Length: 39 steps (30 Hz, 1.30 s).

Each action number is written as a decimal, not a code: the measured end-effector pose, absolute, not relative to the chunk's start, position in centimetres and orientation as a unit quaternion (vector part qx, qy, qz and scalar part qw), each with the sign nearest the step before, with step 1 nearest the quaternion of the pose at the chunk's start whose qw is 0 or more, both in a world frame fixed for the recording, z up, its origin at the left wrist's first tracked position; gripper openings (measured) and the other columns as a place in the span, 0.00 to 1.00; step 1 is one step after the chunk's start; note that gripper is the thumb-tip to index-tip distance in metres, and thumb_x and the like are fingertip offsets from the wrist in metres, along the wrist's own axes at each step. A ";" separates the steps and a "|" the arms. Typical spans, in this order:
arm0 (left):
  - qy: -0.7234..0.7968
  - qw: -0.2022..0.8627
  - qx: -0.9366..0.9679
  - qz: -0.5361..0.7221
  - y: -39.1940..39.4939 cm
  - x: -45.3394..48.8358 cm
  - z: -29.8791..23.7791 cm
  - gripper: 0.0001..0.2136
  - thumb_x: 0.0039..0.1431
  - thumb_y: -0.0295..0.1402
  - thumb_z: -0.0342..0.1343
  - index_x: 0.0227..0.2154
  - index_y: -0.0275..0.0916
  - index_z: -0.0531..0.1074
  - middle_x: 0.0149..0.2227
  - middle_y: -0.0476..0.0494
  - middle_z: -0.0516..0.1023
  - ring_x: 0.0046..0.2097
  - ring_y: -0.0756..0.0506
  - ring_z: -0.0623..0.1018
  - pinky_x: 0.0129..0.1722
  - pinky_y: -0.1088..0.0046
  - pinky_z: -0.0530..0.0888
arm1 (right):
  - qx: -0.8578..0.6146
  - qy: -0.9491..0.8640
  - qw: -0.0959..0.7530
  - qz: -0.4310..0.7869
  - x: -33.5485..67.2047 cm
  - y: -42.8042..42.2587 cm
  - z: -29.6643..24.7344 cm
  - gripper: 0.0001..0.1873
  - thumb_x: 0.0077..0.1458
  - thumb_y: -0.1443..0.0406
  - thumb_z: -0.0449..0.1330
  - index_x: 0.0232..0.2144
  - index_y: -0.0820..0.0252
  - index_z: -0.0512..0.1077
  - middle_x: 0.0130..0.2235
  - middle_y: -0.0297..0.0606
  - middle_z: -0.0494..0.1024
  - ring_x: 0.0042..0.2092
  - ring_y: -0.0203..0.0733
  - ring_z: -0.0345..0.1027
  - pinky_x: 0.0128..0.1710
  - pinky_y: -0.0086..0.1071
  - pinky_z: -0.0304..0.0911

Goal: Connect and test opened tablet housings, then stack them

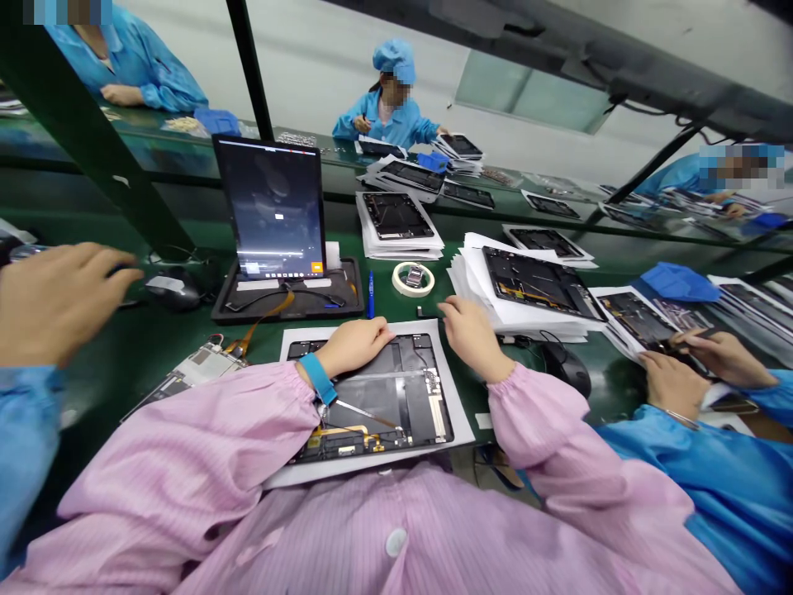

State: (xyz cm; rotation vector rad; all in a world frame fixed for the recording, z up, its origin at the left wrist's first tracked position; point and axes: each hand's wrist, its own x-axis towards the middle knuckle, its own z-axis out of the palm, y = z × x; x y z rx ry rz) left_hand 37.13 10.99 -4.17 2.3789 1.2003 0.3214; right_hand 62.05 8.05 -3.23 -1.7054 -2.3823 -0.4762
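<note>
Readable text: none | upright screen (273, 198): too small | mouse label (165, 283): unreadable

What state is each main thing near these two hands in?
Tablet: open, insides exposed, flat on white paper.
Screen: lit, propped up in black tray.
Tape roll: lying flat, small part inside its ring.
Blue pen: lying flat.
Blue wristband: fastened, left wrist.
Left hand: fingers curled, at tablet's top edge.
Right hand: fingers bent, beside paper; grip unclear.

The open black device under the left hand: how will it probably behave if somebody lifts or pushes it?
The open black device looks flat and framed, so probably fairly stiff. Its exposed orange flex cables suggest fragile insides. The white paper beneath may slide along when pushed.
</note>
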 end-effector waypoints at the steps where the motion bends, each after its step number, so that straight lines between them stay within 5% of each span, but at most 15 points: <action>1: 0.436 0.228 0.863 0.117 11.0 37.1 -4.1 0.15 0.68 0.43 0.42 0.35 0.40 0.68 0.34 0.45 0.78 0.36 0.42 0.76 0.30 0.71 0.61 | -0.544 -0.821 0.056 -0.161 61.6 9.1 -3.3 0.19 0.58 0.76 0.49 0.50 0.66 0.70 0.45 0.49 0.72 0.44 0.48 0.63 0.43 0.38 0.58; 4: 0.438 0.230 0.861 0.118 11.1 37.1 -4.1 0.14 0.67 0.42 0.43 0.36 0.40 0.69 0.34 0.45 0.78 0.36 0.43 0.76 0.30 0.71 0.62 | -0.451 -0.877 -0.030 -0.160 61.1 11.2 -3.2 0.22 0.58 0.77 0.48 0.52 0.63 0.69 0.39 0.45 0.73 0.39 0.46 0.64 0.39 0.37 0.56; 6: 0.437 0.233 0.861 0.121 11.1 37.1 -4.1 0.14 0.67 0.42 0.43 0.36 0.40 0.69 0.34 0.45 0.78 0.36 0.43 0.76 0.30 0.71 0.62 | -0.439 -0.883 -0.010 -0.164 61.5 11.3 -2.4 0.19 0.59 0.76 0.48 0.49 0.64 0.71 0.36 0.45 0.73 0.37 0.45 0.64 0.37 0.37 0.56; 10: 0.429 0.234 0.864 0.124 11.1 37.0 -4.1 0.14 0.67 0.43 0.44 0.36 0.40 0.70 0.34 0.45 0.78 0.36 0.43 0.76 0.31 0.71 0.62 | -0.523 -0.802 0.271 -0.095 62.3 7.3 0.6 0.11 0.60 0.69 0.52 0.43 0.64 0.71 0.33 0.42 0.73 0.34 0.42 0.65 0.36 0.35 0.60; 13: 0.427 0.232 0.865 0.120 11.2 36.9 -4.2 0.14 0.67 0.42 0.44 0.36 0.40 0.70 0.34 0.45 0.78 0.34 0.43 0.75 0.31 0.71 0.62 | -0.572 -0.701 0.402 0.143 61.7 2.5 1.9 0.09 0.60 0.61 0.56 0.39 0.60 0.70 0.29 0.36 0.73 0.28 0.36 0.65 0.29 0.30 0.61; 18: 0.437 0.237 0.860 0.115 11.3 36.8 -4.4 0.14 0.66 0.44 0.44 0.35 0.40 0.69 0.34 0.46 0.77 0.35 0.43 0.75 0.30 0.72 0.60 | -0.584 -0.543 0.335 0.502 60.8 -1.4 -0.7 0.18 0.56 0.52 0.59 0.39 0.61 0.66 0.29 0.36 0.75 0.21 0.30 0.61 0.17 0.24 0.55; 27: 0.439 0.245 0.856 0.117 11.3 36.9 -4.5 0.15 0.65 0.45 0.44 0.34 0.41 0.68 0.32 0.47 0.77 0.35 0.43 0.74 0.29 0.71 0.59 | -0.557 -0.493 0.331 0.580 61.2 -0.8 -3.2 0.18 0.55 0.51 0.59 0.35 0.60 0.62 0.26 0.30 0.71 0.19 0.27 0.55 0.15 0.21 0.51; 30: 0.440 0.241 0.857 0.117 11.2 36.9 -4.4 0.15 0.65 0.45 0.44 0.34 0.41 0.69 0.33 0.46 0.77 0.35 0.43 0.74 0.29 0.71 0.59 | -0.574 -0.543 0.297 0.536 60.8 -0.8 -3.1 0.15 0.60 0.53 0.54 0.36 0.60 0.62 0.26 0.31 0.71 0.20 0.30 0.56 0.16 0.24 0.52; 36: 0.448 0.239 0.853 0.120 11.3 36.8 -4.4 0.15 0.65 0.45 0.43 0.34 0.40 0.70 0.33 0.46 0.77 0.35 0.43 0.75 0.30 0.71 0.61 | -0.635 -0.759 0.140 0.022 58.5 -2.3 -3.3 0.16 0.64 0.62 0.49 0.50 0.66 0.65 0.37 0.48 0.75 0.39 0.50 0.67 0.40 0.41 0.63; 39: 0.442 0.252 0.851 0.134 11.4 36.8 -4.5 0.14 0.65 0.44 0.44 0.33 0.40 0.69 0.32 0.46 0.77 0.35 0.43 0.75 0.30 0.71 0.61 | -0.602 -0.792 0.092 -0.043 57.9 -2.7 -3.6 0.20 0.64 0.65 0.46 0.55 0.70 0.61 0.38 0.50 0.74 0.39 0.52 0.65 0.39 0.42 0.63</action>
